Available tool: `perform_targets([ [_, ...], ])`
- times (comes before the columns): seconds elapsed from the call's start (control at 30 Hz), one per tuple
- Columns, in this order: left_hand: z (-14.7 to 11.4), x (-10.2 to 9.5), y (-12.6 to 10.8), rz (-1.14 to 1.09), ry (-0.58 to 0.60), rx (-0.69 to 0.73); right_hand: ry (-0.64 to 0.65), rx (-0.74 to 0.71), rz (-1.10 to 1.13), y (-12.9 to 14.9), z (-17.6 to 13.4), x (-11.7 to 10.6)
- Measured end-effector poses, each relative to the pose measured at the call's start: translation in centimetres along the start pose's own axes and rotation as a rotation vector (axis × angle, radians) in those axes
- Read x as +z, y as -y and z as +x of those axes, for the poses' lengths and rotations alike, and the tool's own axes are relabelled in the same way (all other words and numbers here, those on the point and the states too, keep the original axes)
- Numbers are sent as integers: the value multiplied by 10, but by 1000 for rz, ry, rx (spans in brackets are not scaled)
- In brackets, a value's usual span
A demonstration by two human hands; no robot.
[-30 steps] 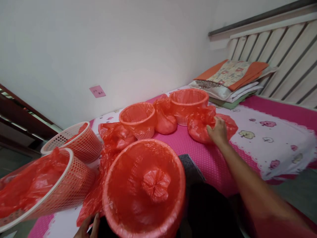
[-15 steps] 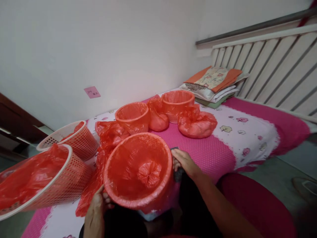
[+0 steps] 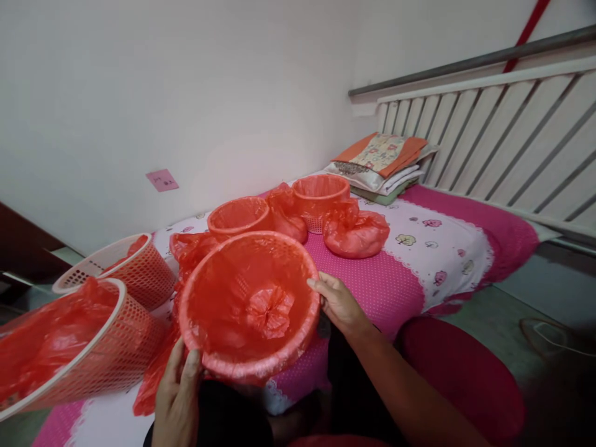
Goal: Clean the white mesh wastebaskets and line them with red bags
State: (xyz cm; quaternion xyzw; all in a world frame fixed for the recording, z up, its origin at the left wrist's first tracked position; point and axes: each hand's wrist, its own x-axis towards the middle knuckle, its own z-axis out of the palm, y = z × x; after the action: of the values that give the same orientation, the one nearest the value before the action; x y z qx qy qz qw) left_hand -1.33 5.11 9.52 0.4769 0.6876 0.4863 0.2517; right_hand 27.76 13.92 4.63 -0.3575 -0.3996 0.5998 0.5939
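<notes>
A round plastic basket [image 3: 195, 316] lined with a red plastic bag is held between my hands in front of me, its mouth tilted toward me. The bag is folded over the rim, and its gathered base shows at the bottom inside. My left hand [image 3: 179, 394] grips the rim at the lower left, thumb on top. On the right side my right hand [image 3: 338, 304] closes on the rim, thumb uppermost and fingers partly hidden. Beside the basket on the left lies a crumpled red plastic bag [image 3: 153, 379] on the bed.
Two lined baskets, one [image 3: 239, 214] nearer and one [image 3: 321, 189] farther back, stand on the bed [image 3: 367, 279]. A filled red bag [image 3: 356, 233] sits beside them. Two tilted baskets [image 3: 135, 335] [image 3: 153, 276] are at left. Folded bedding [image 3: 384, 158] lies by the radiator [image 3: 488, 136]. A dark red stool [image 3: 459, 379] stands right.
Both hands have raised the lined basket slightly and moved it left, tilting it more. My right hand has shifted up onto the rim. The view has turned a little to the right.
</notes>
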Motion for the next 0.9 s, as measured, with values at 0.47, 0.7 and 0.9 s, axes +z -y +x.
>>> perform_targets([
  [0.47, -18, 31, 82, -176, 384, -152, -548, -336, 286, 54, 14, -96],
  [0.7, -31, 39, 103, -177, 463, -177, -621, -277, 451, 47, 68, -94],
  [0.9, -36, 44, 114, -192, 500, -220, -588, -339, 355, 30, 91, -86],
])
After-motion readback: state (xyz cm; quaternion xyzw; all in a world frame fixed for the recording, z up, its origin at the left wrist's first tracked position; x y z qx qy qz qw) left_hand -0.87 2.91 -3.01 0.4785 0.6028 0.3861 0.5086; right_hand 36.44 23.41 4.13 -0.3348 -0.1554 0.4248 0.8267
